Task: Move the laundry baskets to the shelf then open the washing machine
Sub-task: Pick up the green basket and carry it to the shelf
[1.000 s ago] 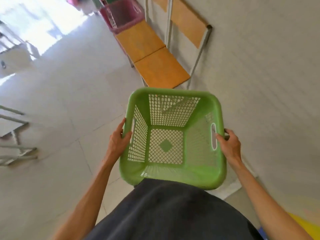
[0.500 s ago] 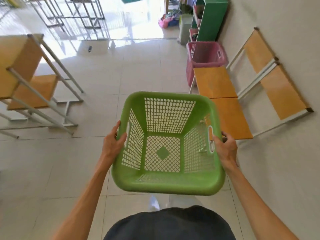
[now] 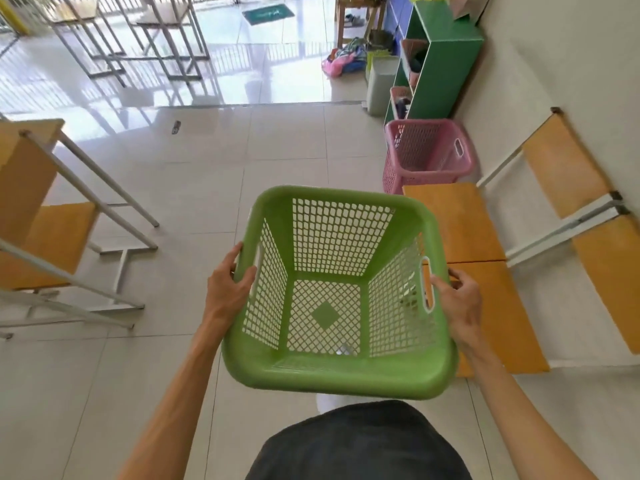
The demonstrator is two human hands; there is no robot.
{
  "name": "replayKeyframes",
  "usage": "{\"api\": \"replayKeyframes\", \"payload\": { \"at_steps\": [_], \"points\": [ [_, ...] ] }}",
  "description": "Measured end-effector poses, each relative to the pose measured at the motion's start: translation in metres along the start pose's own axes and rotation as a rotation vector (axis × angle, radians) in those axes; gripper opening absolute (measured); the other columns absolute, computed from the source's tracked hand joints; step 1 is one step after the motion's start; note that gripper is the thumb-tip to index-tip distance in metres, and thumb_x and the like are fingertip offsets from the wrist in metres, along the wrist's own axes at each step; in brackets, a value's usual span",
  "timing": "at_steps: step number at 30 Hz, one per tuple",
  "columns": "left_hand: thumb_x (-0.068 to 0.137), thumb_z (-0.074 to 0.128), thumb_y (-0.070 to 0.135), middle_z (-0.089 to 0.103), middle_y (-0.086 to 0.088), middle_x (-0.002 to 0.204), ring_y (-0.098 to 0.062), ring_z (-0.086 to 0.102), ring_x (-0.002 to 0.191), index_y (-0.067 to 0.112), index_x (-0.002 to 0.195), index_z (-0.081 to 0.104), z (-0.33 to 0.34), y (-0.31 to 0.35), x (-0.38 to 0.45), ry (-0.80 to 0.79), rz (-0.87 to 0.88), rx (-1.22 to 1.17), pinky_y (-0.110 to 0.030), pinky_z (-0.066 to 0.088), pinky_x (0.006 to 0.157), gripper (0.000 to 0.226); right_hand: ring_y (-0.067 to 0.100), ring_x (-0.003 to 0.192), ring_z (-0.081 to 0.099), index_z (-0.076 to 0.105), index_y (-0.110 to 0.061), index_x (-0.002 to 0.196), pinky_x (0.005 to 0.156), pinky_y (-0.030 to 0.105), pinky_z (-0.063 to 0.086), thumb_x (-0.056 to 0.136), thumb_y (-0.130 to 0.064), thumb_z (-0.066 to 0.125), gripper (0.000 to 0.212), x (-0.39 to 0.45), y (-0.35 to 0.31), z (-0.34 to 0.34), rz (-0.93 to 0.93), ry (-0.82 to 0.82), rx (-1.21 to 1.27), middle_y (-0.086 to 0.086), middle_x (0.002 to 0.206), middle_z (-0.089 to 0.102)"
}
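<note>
I hold an empty green laundry basket (image 3: 341, 374) in front of my body, above the tiled floor. My left hand (image 3: 227, 289) grips its left rim by the handle slot. My right hand (image 3: 457, 304) grips the right rim at the other handle slot. A pink laundry basket (image 3: 427, 155) stands on the floor ahead to the right, beside the wall. Behind it a green shelf (image 3: 446, 60) stands against the wall, with baskets of things in its compartments. No washing machine is in view.
Two wooden chairs (image 3: 485, 237) stand along the right wall, just right of the green basket. More wooden chairs with metal legs (image 3: 52, 216) stand at the left. A grey bin (image 3: 379, 84) stands by the shelf. A pile of clothes (image 3: 343, 60) lies further back.
The view has swung from the right wall to the room ahead. The shelf, the pink basket and the left chairs have come into sight. Both hands keep their hold on the green basket.
</note>
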State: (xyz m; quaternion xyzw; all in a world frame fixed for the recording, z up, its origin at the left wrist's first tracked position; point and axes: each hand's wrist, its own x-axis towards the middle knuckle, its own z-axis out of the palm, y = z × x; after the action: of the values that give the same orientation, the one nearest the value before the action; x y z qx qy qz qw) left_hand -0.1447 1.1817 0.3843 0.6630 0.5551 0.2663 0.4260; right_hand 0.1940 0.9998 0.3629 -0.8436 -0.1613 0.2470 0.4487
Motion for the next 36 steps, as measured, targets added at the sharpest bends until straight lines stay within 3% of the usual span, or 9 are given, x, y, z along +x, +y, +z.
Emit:
{"api": "replayKeyframes", "payload": {
  "at_steps": [6, 10, 15, 18, 23, 26, 31, 36],
  "points": [
    [0.095, 0.061, 0.013, 0.068, -0.013, 0.102, -0.01, 0.069, 0.063, 0.019, 0.149, 0.038, 0.036, 0.047, 0.146, 0.013, 0.03, 0.004, -0.02, 0.058, 0.051, 0.058, 0.015, 0.07, 0.066, 0.064, -0.014, 0.124, 0.056, 0.025, 0.05, 0.083, -0.035, 0.069, 0.047, 0.129, -0.082, 0.027, -0.025, 0.046, -0.002, 0.0, 0.089, 0.068],
    [0.094, 0.062, 0.013, 0.068, -0.004, 0.093, -0.007, 0.069, 0.058, 0.02, 0.148, 0.039, 0.062, 0.075, 0.251, -0.005, 0.055, -0.008, -0.025, 0.06, 0.054, 0.059, 0.002, 0.066, 0.06, 0.061, -0.012, 0.125, 0.05, 0.018, 0.042, 0.085, -0.031, 0.069, 0.045, 0.209, -0.128, 0.047, -0.034, 0.088, 0.015, 0.0, 0.092, 0.066],
    [0.093, 0.064, 0.013, 0.064, 0.001, 0.086, 0.002, 0.065, 0.056, 0.017, 0.147, 0.041, 0.102, 0.115, 0.397, -0.068, 0.126, 0.011, -0.015, 0.056, 0.053, 0.059, 0.003, 0.066, 0.061, 0.065, -0.014, 0.121, 0.048, 0.015, 0.042, 0.084, -0.031, 0.069, 0.041, 0.311, -0.177, 0.078, 0.014, 0.182, 0.047, -0.001, 0.089, 0.068],
    [0.092, 0.066, 0.016, 0.067, 0.004, 0.086, -0.004, 0.067, 0.063, 0.022, 0.147, 0.042, 0.121, 0.143, 0.49, -0.15, 0.166, 0.039, -0.02, 0.058, 0.057, 0.061, 0.014, 0.071, 0.069, 0.07, -0.017, 0.111, 0.054, 0.022, 0.05, 0.08, -0.032, 0.07, 0.034, 0.366, -0.204, 0.097, 0.06, 0.237, 0.114, 0.002, 0.089, 0.073],
    [0.092, 0.066, 0.017, 0.067, 0.002, 0.093, -0.013, 0.071, 0.072, 0.023, 0.148, 0.039, 0.157, 0.206, 0.641, -0.311, 0.257, 0.059, -0.035, 0.063, 0.066, 0.062, 0.007, 0.065, 0.064, 0.066, -0.024, 0.102, 0.046, 0.017, 0.045, 0.083, -0.028, 0.069, 0.02, 0.443, -0.263, 0.124, 0.113, 0.379, 0.228, -0.002, 0.083, 0.07],
    [0.091, 0.067, 0.018, 0.067, 0.001, 0.094, -0.014, 0.071, 0.074, 0.023, 0.147, 0.039, 0.191, 0.248, 0.718, -0.392, 0.342, 0.106, -0.034, 0.062, 0.065, 0.062, 0.007, 0.066, 0.065, 0.066, -0.028, 0.098, 0.05, 0.023, 0.047, 0.083, -0.029, 0.069, 0.015, 0.475, -0.284, 0.136, 0.16, 0.494, 0.288, -0.002, 0.084, 0.07],
    [0.089, 0.07, 0.019, 0.067, 0.005, 0.091, -0.004, 0.067, 0.074, 0.029, 0.144, 0.043, 0.278, 0.318, 0.817, -0.56, 0.529, 0.183, -0.023, 0.057, 0.065, 0.062, 0.014, 0.063, 0.067, 0.069, -0.022, 0.11, 0.05, 0.028, 0.052, 0.082, -0.029, 0.069, 0.029, 0.525, -0.287, 0.146, 0.263, 0.734, 0.436, -0.002, 0.079, 0.071],
    [0.088, 0.07, 0.011, 0.063, 0.0, 0.11, 0.005, 0.059, 0.072, 0.019, 0.147, 0.041, 0.386, 0.382, 0.875, -0.706, 0.726, 0.228, -0.007, 0.047, 0.055, 0.066, 0.021, 0.073, 0.072, 0.068, -0.019, 0.109, 0.057, 0.035, 0.058, 0.079, -0.032, 0.069, 0.033, 0.584, -0.274, 0.141, 0.369, 0.929, 0.521, 0.001, 0.086, 0.074]
  ]
}}
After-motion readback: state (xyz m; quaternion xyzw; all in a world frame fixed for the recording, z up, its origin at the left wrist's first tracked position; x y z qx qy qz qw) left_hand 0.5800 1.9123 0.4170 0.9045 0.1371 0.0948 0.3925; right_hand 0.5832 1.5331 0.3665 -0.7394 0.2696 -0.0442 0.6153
